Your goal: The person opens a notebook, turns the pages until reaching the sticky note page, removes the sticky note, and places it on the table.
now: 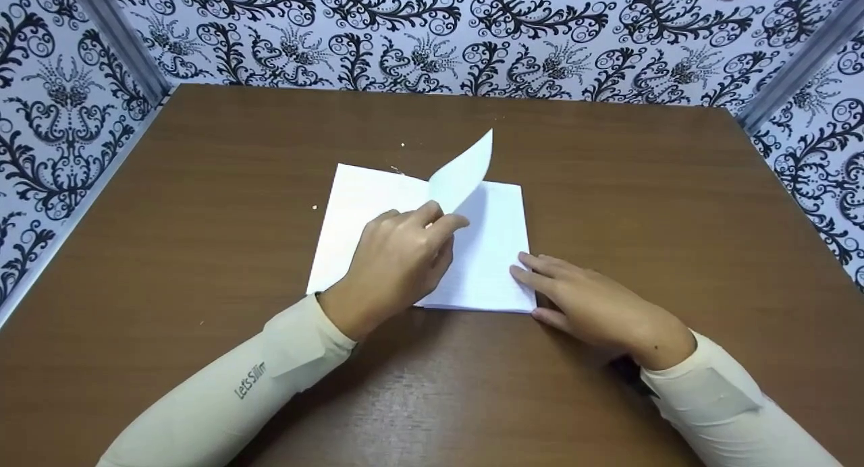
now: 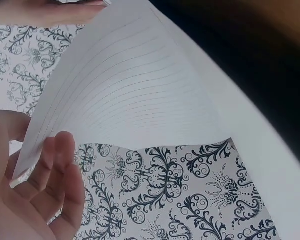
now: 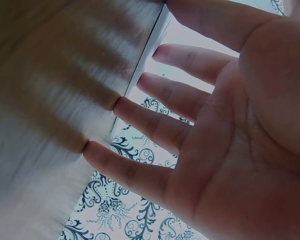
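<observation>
At about five o'clock the right hand (image 1: 594, 305) lay flat, fingers straight, pressing the notebook (image 1: 378, 204) at its near right corner. Just beyond, the left hand (image 1: 398, 264) pinched one lined page (image 1: 462, 173), lifted and pointing toward one o'clock above the table (image 1: 202, 183).
</observation>
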Demonstrator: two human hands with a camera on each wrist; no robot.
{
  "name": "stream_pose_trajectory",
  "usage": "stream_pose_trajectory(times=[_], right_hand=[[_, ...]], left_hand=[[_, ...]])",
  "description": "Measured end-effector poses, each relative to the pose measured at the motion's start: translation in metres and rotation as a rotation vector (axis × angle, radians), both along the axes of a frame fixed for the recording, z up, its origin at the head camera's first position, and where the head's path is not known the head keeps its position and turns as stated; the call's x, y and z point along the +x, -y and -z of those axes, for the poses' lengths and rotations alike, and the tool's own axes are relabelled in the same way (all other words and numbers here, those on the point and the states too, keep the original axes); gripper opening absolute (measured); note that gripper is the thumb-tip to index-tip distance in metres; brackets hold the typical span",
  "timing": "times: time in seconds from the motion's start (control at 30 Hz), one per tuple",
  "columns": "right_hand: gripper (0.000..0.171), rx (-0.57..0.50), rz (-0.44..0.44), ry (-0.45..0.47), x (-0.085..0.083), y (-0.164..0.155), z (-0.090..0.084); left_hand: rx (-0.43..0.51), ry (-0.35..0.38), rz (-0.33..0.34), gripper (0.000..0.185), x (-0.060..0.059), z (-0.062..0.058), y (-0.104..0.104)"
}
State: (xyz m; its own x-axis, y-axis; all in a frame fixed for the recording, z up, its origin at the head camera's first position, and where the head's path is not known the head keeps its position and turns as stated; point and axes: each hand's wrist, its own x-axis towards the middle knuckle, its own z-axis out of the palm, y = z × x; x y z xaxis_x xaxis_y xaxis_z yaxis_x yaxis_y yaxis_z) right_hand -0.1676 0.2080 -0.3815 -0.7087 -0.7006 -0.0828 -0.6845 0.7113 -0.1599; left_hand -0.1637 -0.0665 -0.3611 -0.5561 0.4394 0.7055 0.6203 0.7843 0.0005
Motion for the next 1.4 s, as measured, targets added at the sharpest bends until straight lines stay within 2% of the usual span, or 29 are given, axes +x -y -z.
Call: stream_pose_trajectory(times=[0.3,0.5,0.7,1.0,1.4], right_hand=[[0.056,0.005,0.016,0.023,0.000,-0.001,-0.001],[0.056,-0.001,0.002,0.012,-0.001,0.000,-0.001],[0.056,0.000,0.005,0.016,0.000,0.001,0.000],[0.056,0.017,0.023,0.046,0.001,0.000,-0.002],[0.057,0.018,0.034,0.045,0.002,0.001,-0.003]], left_hand=[[-0.020,-0.019,-0.080,0.018,-0.004,0.000,0.006],[-0.020,-0.011,-0.125,0.015,-0.007,-0.003,0.013],[-0.039,-0.001,-0.172,0.016,-0.009,-0.001,0.021],[-0.137,0.030,-0.266,0.014,-0.014,-0.001,0.030],[-0.241,0.087,-0.326,0.011,-0.009,0.006,0.052]])
